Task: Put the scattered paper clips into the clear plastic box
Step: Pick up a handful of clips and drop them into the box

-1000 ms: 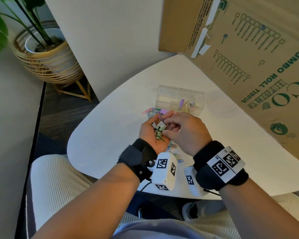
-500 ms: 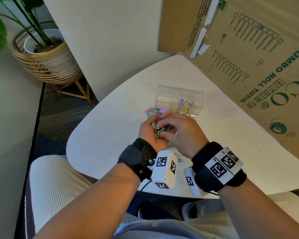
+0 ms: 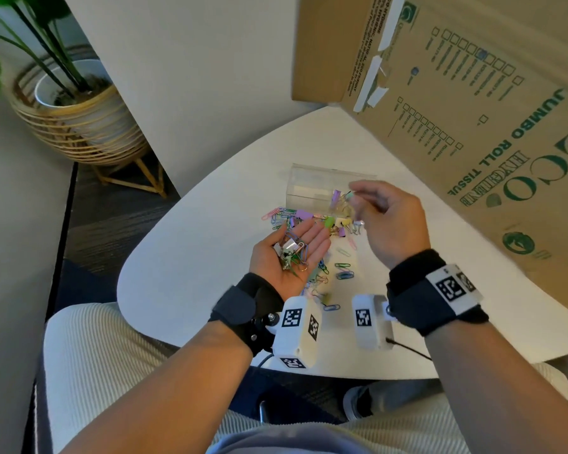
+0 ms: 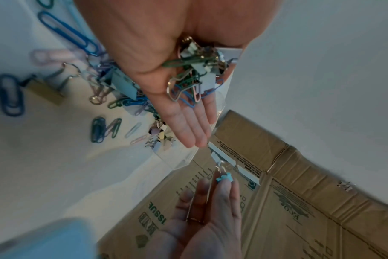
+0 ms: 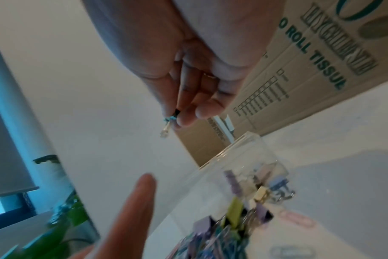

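Observation:
My left hand (image 3: 310,240) lies palm up over the white table (image 3: 194,273), fingers straight, carrying a tangle of paper clips and small binder clips (image 3: 291,253). In the left wrist view the same pile (image 4: 193,77) sits in the palm. My right hand (image 3: 353,195) hovers over the near right part of the clear plastic box (image 3: 312,188) and pinches a small teal binder clip (image 5: 169,119) at its fingertips. The box holds a few binder clips. More coloured clips (image 3: 304,217) lie scattered in front of the box and under my left hand.
A large cardboard box (image 3: 473,109) leans over the table's right and back side, close to my right hand. A potted plant in a wicker stand (image 3: 76,116) is on the floor at far left. Loose paper clips (image 3: 343,271) lie near the table's front edge.
My right hand has left the left palm and moved up and right over the clear box, holding one small clip. The left hand's fingers have flattened out, showing the pile.

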Tool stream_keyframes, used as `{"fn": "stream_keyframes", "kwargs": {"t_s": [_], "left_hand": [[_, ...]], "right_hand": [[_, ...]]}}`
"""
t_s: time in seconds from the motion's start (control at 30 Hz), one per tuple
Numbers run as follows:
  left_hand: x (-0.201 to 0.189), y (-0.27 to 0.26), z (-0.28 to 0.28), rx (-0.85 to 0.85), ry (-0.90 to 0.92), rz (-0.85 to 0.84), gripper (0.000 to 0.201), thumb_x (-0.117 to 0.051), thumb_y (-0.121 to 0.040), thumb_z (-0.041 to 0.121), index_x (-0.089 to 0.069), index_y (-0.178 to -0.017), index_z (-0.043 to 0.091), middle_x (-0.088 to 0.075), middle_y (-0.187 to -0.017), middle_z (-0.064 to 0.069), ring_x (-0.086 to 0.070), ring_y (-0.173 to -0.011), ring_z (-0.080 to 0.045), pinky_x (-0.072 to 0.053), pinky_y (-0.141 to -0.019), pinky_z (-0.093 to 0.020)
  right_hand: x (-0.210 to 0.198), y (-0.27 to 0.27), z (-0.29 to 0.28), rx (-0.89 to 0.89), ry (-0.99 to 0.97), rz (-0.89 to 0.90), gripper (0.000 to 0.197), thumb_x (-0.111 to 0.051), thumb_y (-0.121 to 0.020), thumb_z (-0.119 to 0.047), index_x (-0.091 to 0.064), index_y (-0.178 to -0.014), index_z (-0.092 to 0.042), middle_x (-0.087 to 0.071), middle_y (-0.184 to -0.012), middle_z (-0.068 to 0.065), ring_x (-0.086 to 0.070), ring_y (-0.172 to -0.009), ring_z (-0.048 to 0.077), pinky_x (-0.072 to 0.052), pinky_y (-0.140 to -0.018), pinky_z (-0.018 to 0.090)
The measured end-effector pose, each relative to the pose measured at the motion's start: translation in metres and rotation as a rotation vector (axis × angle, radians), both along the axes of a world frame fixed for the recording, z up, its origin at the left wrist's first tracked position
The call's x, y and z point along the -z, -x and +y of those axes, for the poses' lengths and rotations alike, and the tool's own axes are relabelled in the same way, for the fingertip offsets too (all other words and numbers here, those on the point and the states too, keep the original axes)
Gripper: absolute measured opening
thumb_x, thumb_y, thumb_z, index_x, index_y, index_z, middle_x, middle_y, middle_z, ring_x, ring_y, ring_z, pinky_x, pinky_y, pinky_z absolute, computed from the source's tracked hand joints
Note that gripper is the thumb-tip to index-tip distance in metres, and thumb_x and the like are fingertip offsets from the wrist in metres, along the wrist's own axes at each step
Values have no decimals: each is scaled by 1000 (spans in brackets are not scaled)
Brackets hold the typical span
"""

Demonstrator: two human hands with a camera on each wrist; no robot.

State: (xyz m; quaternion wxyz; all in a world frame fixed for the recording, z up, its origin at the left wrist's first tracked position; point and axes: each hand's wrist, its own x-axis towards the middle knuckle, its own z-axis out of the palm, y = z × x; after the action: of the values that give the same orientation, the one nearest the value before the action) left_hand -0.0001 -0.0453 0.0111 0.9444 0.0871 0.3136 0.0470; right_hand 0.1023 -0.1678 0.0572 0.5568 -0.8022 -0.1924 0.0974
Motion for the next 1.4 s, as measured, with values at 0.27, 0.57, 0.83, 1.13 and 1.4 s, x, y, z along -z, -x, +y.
{"fn": "stream_keyframes", "kwargs": {"t_s": [0.27,0.57,0.83,1.13,1.4], "left_hand": [[12,6,-9,41,18,20,50,-35,-101,27,-69,-96,-9,-69,-101,-26,-72,-82,-36,-58,-70,-46],[10,3,-6,43,-14,70,41,-38,-100,26,-66,-101,-4,-71,-95,-23,-69,-88,-34,-57,-80,-44],[5,-2,-5,59,-14,76,31,-48,-96,29,-62,-112,6,-68,-80,-13,-69,-66,-24,-58,-56,-28],[-4,-4,-4,41,37,46,28,-46,-97,33,-60,-107,10,-67,-77,-13,-70,-66,-26,-57,-54,-29],[1,-3,-7,25,66,-19,43,-41,-98,30,-55,-122,-3,-62,-116,-20,-68,-89,-32,-60,-68,-38]], "right_hand": [[-4,-54,8,141,171,-17,9,-70,-86,-19,-69,-83,-27,-73,-93,-5,-67,-90,11,-51,-86,27],[-2,2,9,-246,317,-6,12,-66,-88,-16,-75,-89,-24,-70,-82,-14,-61,-74,-3,-48,-77,19],[9,37,13,-405,471,-39,28,-74,-80,-17,-73,-106,-29,-68,-102,-8,-63,-87,11,-53,-86,36],[10,38,21,-392,548,-206,24,-72,-82,-28,-68,-105,-31,-52,-97,-9,-55,-92,14,-50,-84,34],[13,35,16,-221,182,64,15,-78,-78,-17,-66,-73,-23,-73,-86,-4,-67,-68,17,-59,-70,43]]}}
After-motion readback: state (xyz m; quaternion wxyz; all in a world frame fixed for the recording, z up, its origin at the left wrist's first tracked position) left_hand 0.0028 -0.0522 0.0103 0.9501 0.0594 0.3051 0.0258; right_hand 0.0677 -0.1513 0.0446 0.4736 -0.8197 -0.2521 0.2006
